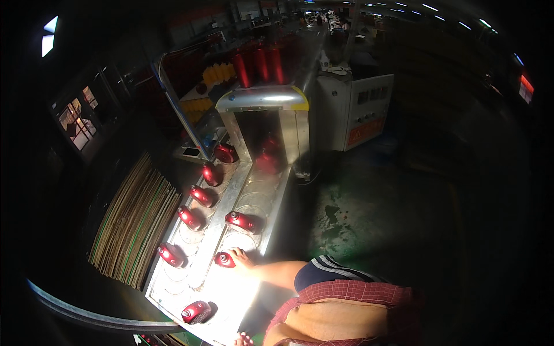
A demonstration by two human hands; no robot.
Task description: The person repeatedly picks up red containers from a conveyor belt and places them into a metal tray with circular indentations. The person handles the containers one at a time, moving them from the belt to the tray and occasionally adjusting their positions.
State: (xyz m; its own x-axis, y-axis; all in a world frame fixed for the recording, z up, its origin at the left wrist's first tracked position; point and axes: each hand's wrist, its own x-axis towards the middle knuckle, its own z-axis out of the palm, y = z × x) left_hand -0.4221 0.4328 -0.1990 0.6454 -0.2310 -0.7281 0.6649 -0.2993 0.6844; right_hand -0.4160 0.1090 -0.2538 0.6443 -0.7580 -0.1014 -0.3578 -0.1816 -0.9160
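Bottle [223, 262] in the right hand [243, 266], at the brightly lit bench [239, 294].
That hand curls narrowly round the red body; the left hand [243, 339] shows only partly at the lower edge, so I cannot tell its state. The neck points up and leftward in view, the long axis seemingly near upright. A light, even hold, clear of the next bottle [242, 221], should spare the glossy finish.

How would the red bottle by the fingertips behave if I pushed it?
The red bottle might feel slippery, given its shiny surface. Its clear rounded shape suggests a stiff body. Those curved sides might let it roll if knocked over.
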